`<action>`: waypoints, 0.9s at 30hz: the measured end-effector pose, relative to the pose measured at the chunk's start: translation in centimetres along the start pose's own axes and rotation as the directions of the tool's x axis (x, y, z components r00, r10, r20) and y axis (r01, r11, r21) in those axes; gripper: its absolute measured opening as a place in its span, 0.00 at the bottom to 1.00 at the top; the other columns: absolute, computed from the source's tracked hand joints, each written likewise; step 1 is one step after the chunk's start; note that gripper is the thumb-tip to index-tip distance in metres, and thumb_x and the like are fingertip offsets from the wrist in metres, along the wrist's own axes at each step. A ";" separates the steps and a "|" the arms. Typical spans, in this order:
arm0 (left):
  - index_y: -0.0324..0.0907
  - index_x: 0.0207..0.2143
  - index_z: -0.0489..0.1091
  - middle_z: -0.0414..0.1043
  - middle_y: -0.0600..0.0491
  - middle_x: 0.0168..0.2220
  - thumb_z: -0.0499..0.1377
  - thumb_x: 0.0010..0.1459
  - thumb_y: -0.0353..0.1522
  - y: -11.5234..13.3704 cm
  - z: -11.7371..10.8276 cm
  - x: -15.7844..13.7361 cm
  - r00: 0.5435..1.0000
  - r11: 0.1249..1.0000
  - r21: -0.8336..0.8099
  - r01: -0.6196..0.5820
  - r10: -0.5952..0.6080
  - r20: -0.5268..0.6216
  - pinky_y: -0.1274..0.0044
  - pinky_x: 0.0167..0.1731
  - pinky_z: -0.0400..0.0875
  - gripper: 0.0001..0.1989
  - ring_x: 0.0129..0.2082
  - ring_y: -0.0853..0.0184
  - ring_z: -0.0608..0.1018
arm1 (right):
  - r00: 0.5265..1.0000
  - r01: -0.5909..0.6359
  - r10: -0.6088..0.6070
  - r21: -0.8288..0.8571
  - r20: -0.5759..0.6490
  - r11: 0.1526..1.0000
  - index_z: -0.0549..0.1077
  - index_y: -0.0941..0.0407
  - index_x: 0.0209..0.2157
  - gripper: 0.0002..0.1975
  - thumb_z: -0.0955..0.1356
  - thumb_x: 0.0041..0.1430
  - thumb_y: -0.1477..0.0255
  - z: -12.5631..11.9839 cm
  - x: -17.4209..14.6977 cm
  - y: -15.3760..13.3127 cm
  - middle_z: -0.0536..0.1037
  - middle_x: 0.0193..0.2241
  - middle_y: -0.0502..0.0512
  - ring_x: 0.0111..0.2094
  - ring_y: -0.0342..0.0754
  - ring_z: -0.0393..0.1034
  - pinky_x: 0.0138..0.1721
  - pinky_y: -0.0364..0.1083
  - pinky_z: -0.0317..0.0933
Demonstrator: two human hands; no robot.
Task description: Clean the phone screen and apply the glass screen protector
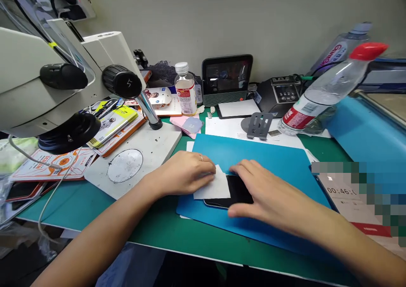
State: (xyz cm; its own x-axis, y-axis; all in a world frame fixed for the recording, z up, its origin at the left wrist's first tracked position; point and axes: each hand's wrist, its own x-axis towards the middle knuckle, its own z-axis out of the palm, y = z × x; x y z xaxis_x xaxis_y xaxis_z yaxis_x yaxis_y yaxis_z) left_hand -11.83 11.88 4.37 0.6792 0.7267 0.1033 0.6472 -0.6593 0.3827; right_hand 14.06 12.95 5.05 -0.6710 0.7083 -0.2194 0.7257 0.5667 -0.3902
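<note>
A smartphone with a dark screen lies flat on a blue mat. Its left part is covered by a small white wipe. My left hand, with a ring on one finger, has its fingers bent and pressed together on the wipe, over the phone's left end. At the other end, my right hand spans the phone, thumb by the near edge and fingers by the far edge. That hand hides the phone's right end.
A microscope with a pale base stands at left, beside stacked boxes. Behind the mat are a small bottle, a display, a metal stand and a red-capped bottle. A device showing a timer lies right.
</note>
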 end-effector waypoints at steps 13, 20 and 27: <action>0.43 0.50 0.74 0.76 0.51 0.40 0.53 0.70 0.27 -0.9 0.4 -0.4 0.964 0.973 0.157 0.168 -0.130 -0.230 0.76 0.34 0.72 0.13 0.37 0.65 0.80 | 0.977 0.168 -0.177 -0.076 -0.123 0.983 0.73 0.56 0.45 0.23 0.76 0.54 0.58 1.5 0.7 0.5 0.74 0.40 0.59 0.40 0.58 0.70 0.40 0.58 0.69; 0.43 0.47 0.75 0.78 0.53 0.37 0.56 0.70 0.30 0.0 1.2 -0.1 0.888 0.969 0.003 0.248 -0.226 -0.400 0.76 0.36 0.71 0.09 0.36 0.67 0.79 | 0.978 0.137 -0.153 -0.115 -0.144 0.984 0.73 0.58 0.51 0.30 0.75 0.56 0.52 1.7 0.4 0.5 0.75 0.45 0.63 0.43 0.61 0.70 0.43 0.61 0.70; 0.43 0.51 0.73 0.78 0.55 0.32 0.55 0.70 0.31 0.7 1.6 0.0 0.881 0.965 -0.082 0.248 -0.260 -0.394 0.78 0.30 0.70 0.11 0.30 0.69 0.77 | 0.962 0.179 -0.201 -0.131 -0.182 0.975 0.76 0.58 0.48 0.25 0.75 0.56 0.56 1.9 0.5 0.5 0.75 0.43 0.62 0.41 0.59 0.70 0.41 0.59 0.70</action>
State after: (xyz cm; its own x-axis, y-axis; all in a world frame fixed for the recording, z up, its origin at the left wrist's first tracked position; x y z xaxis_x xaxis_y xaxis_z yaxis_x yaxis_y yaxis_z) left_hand -10.84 11.09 3.12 0.2937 0.8882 0.3533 0.7650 -0.4401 0.4702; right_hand 13.75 12.82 3.08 -0.7638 0.6447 0.0303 0.6077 0.7343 -0.3026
